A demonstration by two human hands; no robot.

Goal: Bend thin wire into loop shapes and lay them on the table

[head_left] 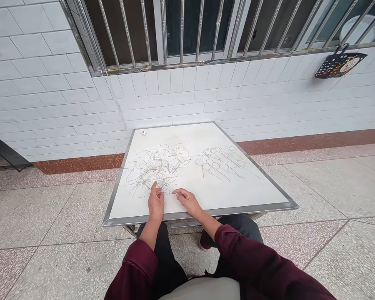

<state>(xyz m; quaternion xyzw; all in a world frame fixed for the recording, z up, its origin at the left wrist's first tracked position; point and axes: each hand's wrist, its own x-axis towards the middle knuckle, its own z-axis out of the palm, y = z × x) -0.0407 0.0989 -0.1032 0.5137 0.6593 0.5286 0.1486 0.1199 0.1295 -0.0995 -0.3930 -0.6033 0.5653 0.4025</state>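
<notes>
Wire work at a low table (253,196), seen from above. The wires lie in 2 groups: a loose tangle (161,164) on the left half of the top, its strands crossing in all directions, and a set of looped wires (217,160) on the right half, each loop drawn out into a straight tail. Both hands are over the near edge of the tangle, just apart. The left hand (156,202) is partly open, forefinger extended; the right hand (188,201) has its thumb and forefinger close together—whether either grips a strand is too fine to tell. A small red-and-white object (144,133) rests near the far left corner. Containers: a dark patterned bag (340,64) hangs by its handles from the window bars (200,31), its inside hidden; behind the bars at far right stands a round white vessel (361,29)—contents not discernible.
</notes>
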